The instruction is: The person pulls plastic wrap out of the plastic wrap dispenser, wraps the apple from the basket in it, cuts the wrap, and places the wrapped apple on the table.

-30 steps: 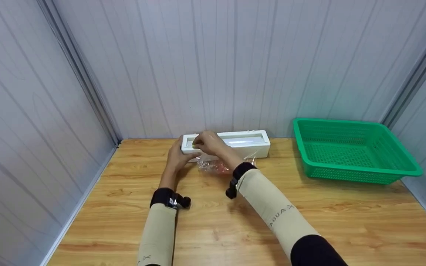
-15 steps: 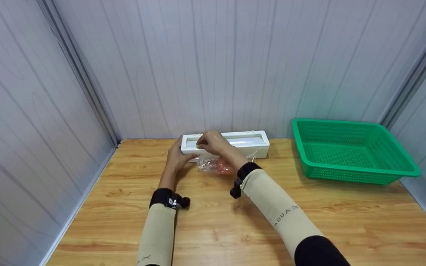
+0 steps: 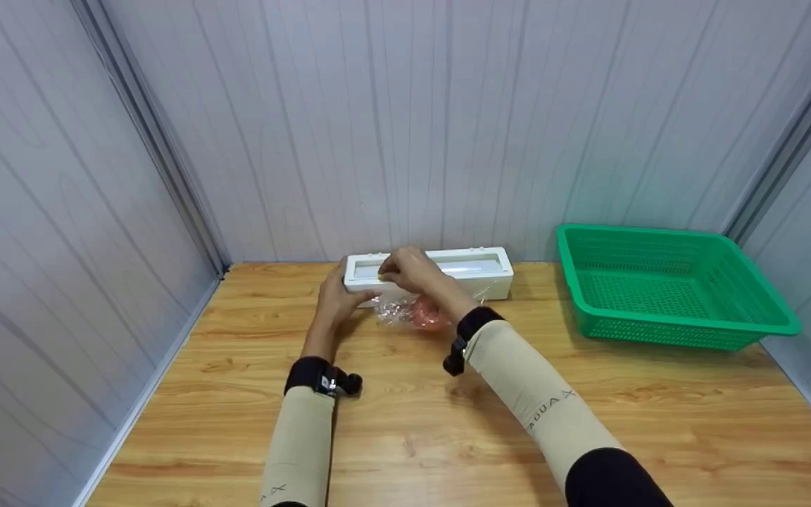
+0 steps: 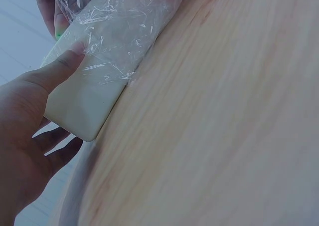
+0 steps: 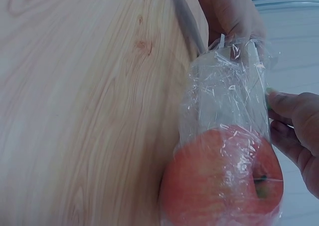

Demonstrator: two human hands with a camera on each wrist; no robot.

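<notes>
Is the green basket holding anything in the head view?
No, the green basket at the right of the table shows only its bare mesh floor and walls.

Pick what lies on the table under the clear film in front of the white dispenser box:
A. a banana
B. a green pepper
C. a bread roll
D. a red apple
D: the right wrist view shows a round red apple with a stem dimple, covered by clear film that runs up to the white dispenser box.
</notes>
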